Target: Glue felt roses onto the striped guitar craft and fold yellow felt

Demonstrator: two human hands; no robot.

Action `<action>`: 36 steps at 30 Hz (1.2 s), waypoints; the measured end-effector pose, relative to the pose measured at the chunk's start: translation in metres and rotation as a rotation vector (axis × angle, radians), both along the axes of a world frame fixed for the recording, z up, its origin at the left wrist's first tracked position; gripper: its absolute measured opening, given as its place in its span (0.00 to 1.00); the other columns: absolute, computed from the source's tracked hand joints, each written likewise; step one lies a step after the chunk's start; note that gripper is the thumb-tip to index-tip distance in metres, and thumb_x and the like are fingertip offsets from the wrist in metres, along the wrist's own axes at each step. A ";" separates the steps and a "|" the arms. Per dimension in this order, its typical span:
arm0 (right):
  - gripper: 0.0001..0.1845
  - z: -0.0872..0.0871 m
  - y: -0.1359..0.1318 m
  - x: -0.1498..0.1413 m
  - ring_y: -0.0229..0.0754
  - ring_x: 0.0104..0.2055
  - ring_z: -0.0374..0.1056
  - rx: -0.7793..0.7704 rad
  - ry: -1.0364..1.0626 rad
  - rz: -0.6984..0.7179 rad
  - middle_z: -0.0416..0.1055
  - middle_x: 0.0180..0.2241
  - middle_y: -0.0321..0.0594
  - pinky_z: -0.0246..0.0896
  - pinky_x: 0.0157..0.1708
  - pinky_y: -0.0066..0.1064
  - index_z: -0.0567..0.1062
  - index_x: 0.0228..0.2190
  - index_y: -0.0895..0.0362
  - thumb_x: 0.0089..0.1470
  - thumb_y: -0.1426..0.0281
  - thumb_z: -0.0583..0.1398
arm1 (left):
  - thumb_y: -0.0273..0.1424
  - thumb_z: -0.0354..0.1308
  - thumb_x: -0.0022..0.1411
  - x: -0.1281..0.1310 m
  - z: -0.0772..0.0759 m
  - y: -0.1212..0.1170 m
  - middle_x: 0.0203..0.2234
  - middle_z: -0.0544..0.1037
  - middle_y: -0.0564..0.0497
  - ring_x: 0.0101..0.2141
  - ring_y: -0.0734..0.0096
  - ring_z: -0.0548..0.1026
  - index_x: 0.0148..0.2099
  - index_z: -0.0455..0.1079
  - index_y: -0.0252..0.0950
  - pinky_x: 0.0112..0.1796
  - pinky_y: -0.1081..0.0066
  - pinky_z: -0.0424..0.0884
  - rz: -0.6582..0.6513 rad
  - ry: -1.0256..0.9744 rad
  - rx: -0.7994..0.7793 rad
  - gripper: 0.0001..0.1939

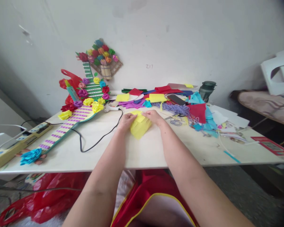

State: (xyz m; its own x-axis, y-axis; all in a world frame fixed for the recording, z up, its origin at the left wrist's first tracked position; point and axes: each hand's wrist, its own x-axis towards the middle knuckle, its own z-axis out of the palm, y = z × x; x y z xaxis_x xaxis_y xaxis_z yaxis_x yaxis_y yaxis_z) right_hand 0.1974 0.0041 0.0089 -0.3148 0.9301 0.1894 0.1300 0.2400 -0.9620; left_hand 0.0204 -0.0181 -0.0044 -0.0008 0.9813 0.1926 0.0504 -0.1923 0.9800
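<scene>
Red cloth with yellow edging [156, 179], nearest the camera, at my lap, 6 o'clock. Principal item: one yellow sheet [140, 128], thin and partly see-through, straight ahead of me over the pale tabletop [144, 157], its lower part fanned towards me. Left hand [126, 121]: fingers closed on its upper left edge. Right hand [153, 117]: fingers pinched at its upper right edge, the two hands slightly apart. Handling, by my judgement: next to weightless, soft, limp, quick to crease or tear under a hard pull; best taken lightly between thumb and fingertips at opposite edges, middle left unpressed. Whether it is folded or layered, I cannot tell. Outward from the sheet: at 8 o'clock, black cord [100, 142], looped; at 10, white corded tool [112, 108]; at 9 to 10, long decorated board [72, 122], purple strips, paper flowers about its edges; at 9, further off, power strip [36, 134]. Towards 12 to 1, assorted coloured sheets, yellow piece [157, 97] among them; at 2, purple string [177, 108], tangled, and beyond it a dark bottle [207, 92], upright; at 3, crumpled blue paper [211, 122].
</scene>
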 end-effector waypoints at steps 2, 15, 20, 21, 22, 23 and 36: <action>0.18 -0.001 0.002 0.001 0.35 0.22 0.60 0.001 0.041 -0.032 0.66 0.17 0.33 0.53 0.23 0.26 0.71 0.18 0.59 0.38 0.56 0.63 | 0.42 0.64 0.42 0.001 0.003 -0.001 0.17 0.71 0.55 0.19 0.77 0.68 0.24 0.65 0.34 0.21 0.77 0.60 0.042 -0.044 0.025 0.17; 0.15 -0.002 0.003 -0.002 0.34 0.21 0.60 0.001 0.126 -0.068 0.66 0.17 0.32 0.53 0.23 0.26 0.68 0.17 0.59 0.35 0.60 0.64 | 0.47 0.63 0.43 -0.004 0.000 -0.001 0.14 0.64 0.57 0.17 0.81 0.60 0.22 0.65 0.33 0.19 0.77 0.54 0.037 0.140 0.068 0.21; 0.18 -0.004 0.004 -0.004 0.35 0.20 0.63 -0.059 0.237 -0.061 0.68 0.18 0.34 0.56 0.20 0.26 0.71 0.22 0.58 0.39 0.55 0.64 | 0.45 0.59 0.48 -0.003 -0.007 0.008 0.14 0.58 0.59 0.17 0.81 0.56 0.21 0.60 0.35 0.19 0.77 0.52 0.162 0.149 0.118 0.20; 0.19 -0.004 0.005 -0.004 0.36 0.20 0.64 -0.091 0.278 -0.063 0.69 0.19 0.35 0.57 0.20 0.26 0.71 0.23 0.58 0.40 0.54 0.63 | 0.44 0.58 0.50 -0.002 -0.007 0.009 0.14 0.57 0.59 0.18 0.81 0.55 0.20 0.58 0.35 0.19 0.77 0.51 0.205 0.147 0.140 0.20; 0.20 -0.004 0.005 -0.005 0.37 0.20 0.65 -0.124 0.315 -0.062 0.70 0.19 0.36 0.59 0.20 0.27 0.71 0.25 0.58 0.41 0.53 0.63 | 0.44 0.57 0.51 -0.002 -0.007 0.010 0.14 0.56 0.59 0.18 0.81 0.54 0.20 0.57 0.35 0.20 0.77 0.51 0.250 0.152 0.162 0.20; 0.21 -0.004 0.005 -0.005 0.37 0.20 0.65 -0.159 0.345 -0.055 0.70 0.19 0.36 0.60 0.20 0.27 0.71 0.26 0.58 0.42 0.52 0.62 | 0.43 0.56 0.52 -0.003 -0.006 0.011 0.14 0.54 0.59 0.18 0.81 0.53 0.20 0.56 0.36 0.20 0.77 0.50 0.294 0.163 0.181 0.20; 0.13 -0.007 0.003 -0.017 0.36 0.21 0.66 -0.223 0.326 -0.039 0.73 0.22 0.36 0.61 0.21 0.27 0.73 0.24 0.59 0.35 0.65 0.68 | 0.43 0.53 0.55 -0.007 -0.009 0.017 0.15 0.57 0.57 0.21 0.77 0.56 0.21 0.58 0.36 0.23 0.77 0.53 0.502 0.272 0.242 0.18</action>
State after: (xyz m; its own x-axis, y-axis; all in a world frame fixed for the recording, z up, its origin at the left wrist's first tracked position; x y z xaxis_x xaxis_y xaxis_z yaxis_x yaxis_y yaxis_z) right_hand 0.1804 0.0075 0.0021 -0.2355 0.9697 0.0655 -0.1861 0.0211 -0.9823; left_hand 0.0133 -0.0011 -0.0135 -0.3706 0.8024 0.4678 0.4340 -0.2957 0.8510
